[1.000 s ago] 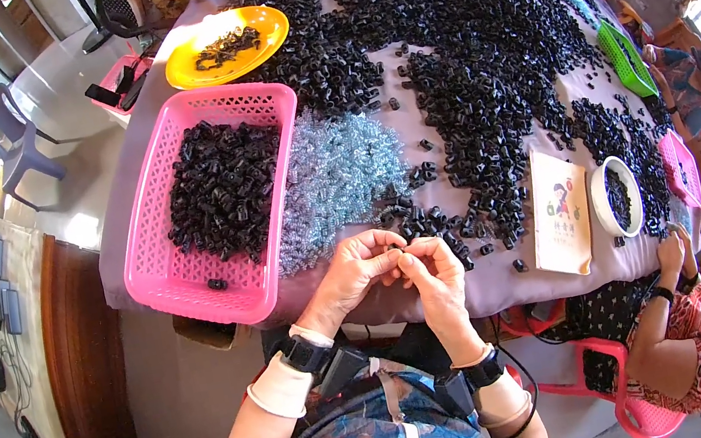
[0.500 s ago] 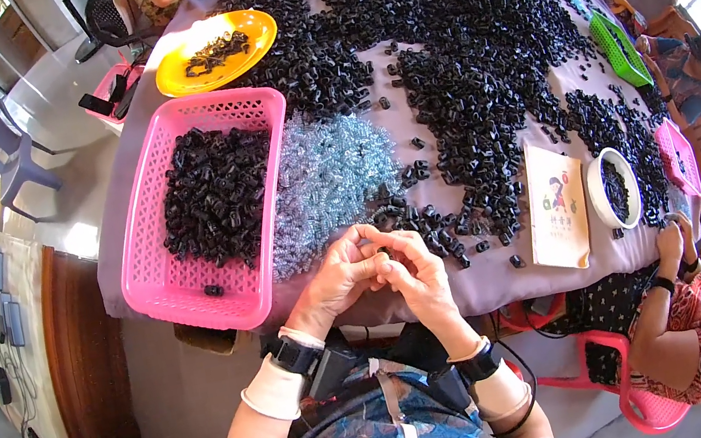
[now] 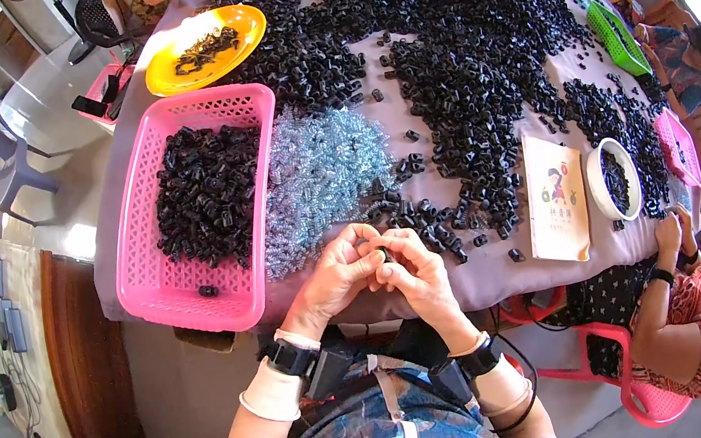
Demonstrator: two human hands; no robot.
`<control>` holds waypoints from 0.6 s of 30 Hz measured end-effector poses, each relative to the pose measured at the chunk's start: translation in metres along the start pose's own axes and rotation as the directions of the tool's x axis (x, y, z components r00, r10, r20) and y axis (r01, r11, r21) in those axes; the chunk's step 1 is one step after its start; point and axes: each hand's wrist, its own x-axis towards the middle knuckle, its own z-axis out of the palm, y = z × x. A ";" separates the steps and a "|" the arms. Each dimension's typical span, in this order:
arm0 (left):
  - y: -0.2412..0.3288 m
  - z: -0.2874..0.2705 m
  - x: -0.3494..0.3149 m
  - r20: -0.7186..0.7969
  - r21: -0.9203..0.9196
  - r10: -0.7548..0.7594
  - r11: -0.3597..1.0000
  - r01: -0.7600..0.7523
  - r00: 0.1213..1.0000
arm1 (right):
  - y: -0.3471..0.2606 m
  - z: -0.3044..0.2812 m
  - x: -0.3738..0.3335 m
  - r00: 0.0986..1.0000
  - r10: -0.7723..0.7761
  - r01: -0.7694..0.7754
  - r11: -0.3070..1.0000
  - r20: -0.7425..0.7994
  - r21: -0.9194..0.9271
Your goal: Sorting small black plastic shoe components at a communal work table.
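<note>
My left hand (image 3: 340, 275) and my right hand (image 3: 416, 271) meet above the near edge of the table, fingertips pinched together. Between them shows a small black plastic piece (image 3: 386, 254), mostly covered by the fingers. Just beyond my hands lies a heap of clear bluish plastic pieces (image 3: 322, 163). Loose black plastic pieces (image 3: 441, 226) are scattered right of it, joining a large black pile (image 3: 455, 69). To the left of my left hand stands a pink basket (image 3: 197, 307) partly filled with similar black pieces (image 3: 211, 197).
A yellow plate (image 3: 161, 76) with dark scraps sits behind the basket. On the right are a booklet (image 3: 557, 220), a white bowl (image 3: 597, 190), a green basket (image 3: 611, 46) and a small pink basket (image 3: 675, 143). A co-worker (image 3: 687, 319) sits at the right; others sit farther round the table.
My hands stay pinched together in nearly the same place, with slight finger movement; the black piece between them shows a little more. The view has shifted slightly.
</note>
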 end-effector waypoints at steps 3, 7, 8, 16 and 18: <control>0.002 0.006 -0.001 -0.022 0.009 -0.008 1.000 0.008 1.000 | -0.002 -0.001 0.000 1.000 0.011 -0.011 1.000 0.000 -0.020; 0.002 0.005 -0.001 -0.066 0.075 -0.034 0.996 0.039 0.997 | -0.001 0.001 0.000 0.999 -0.040 0.039 0.997 -0.002 -0.074; 0.002 0.007 -0.001 -0.080 0.090 -0.031 0.995 0.039 0.996 | -0.003 0.002 0.000 0.999 -0.039 0.038 0.997 -0.008 -0.074; 0.001 0.011 0.001 -0.087 0.107 0.007 0.994 0.002 0.996 | 0.001 0.003 0.003 0.997 -0.066 0.062 0.993 -0.037 -0.105; 0.002 0.013 0.000 -0.137 0.078 0.003 0.997 0.008 0.991 | 0.010 0.004 0.003 0.992 -0.116 0.103 0.975 -0.054 -0.199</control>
